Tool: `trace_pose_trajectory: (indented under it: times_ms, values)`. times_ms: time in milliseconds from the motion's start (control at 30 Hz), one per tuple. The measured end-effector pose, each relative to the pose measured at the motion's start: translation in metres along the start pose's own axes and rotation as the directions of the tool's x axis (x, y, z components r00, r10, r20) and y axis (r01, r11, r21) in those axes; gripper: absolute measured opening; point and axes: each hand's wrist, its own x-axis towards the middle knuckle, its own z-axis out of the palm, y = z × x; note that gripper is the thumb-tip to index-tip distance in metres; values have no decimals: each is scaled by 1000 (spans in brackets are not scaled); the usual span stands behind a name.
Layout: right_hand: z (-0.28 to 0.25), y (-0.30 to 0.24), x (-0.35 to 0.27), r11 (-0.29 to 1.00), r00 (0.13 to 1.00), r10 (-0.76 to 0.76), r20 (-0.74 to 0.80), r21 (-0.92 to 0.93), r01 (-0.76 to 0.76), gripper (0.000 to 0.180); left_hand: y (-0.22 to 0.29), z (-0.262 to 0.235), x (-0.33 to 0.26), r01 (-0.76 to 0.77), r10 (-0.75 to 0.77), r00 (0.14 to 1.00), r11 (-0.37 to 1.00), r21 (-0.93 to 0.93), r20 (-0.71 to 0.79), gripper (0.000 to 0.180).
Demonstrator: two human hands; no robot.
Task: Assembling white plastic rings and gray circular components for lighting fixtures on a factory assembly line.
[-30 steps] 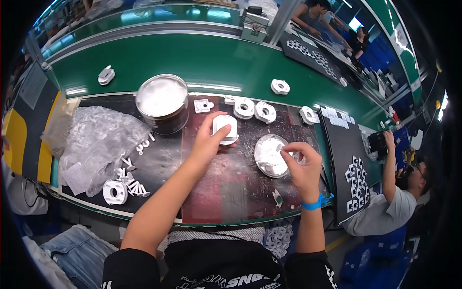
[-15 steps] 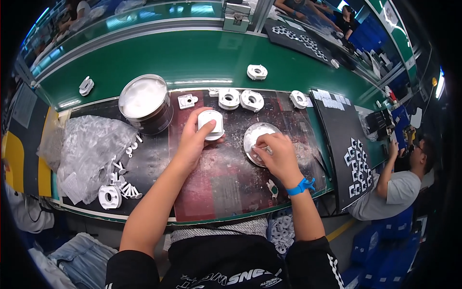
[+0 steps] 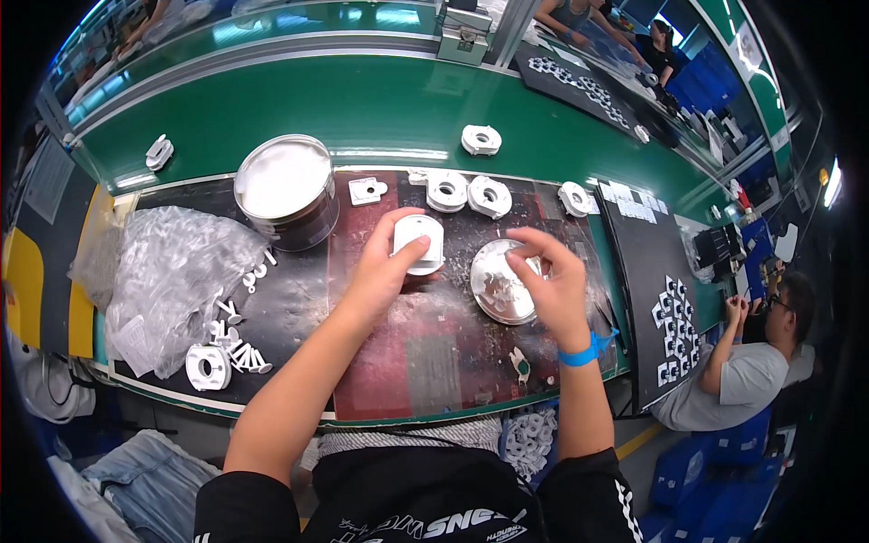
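Note:
My left hand (image 3: 385, 262) grips a white plastic housing (image 3: 418, 237) with a rounded edge, the thumb lying across its face. The housing is held up over the worktop. My right hand (image 3: 558, 285), with a blue band at the wrist, is over the right edge of a shiny round metal dish (image 3: 496, 291). Its thumb and forefinger are apart, and I see nothing between them. The other fingers are partly hidden. Beyond the hands stand white ring-shaped housings (image 3: 490, 196) and a flat white piece with a hole (image 3: 367, 191).
At the left are a large tin (image 3: 317, 220) with white contents, a clear plastic bag (image 3: 181, 281) and loose white pegs (image 3: 243, 353). Another ring housing (image 3: 208, 367) lies near the front edge. A black board (image 3: 634, 271) with small parts stands right, beside a seated co-worker (image 3: 756, 362).
My right hand has lifted from the dish and moved right, its fingertips parting. The dish shows more shiny metal now. My left hand still holds the white housing.

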Motion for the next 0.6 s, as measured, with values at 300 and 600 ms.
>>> trace_pose_trajectory:
  times_ms: [300, 600]
  values:
    - [44, 6, 39, 667, 983, 164, 86, 725, -174, 30, 6, 11, -13, -48, 26, 991, 986, 162, 132, 44]
    - [66, 13, 27, 383, 926, 310, 216, 863, -330, 29, 8, 17, -18, 75, -104, 976, 985, 154, 191, 46]
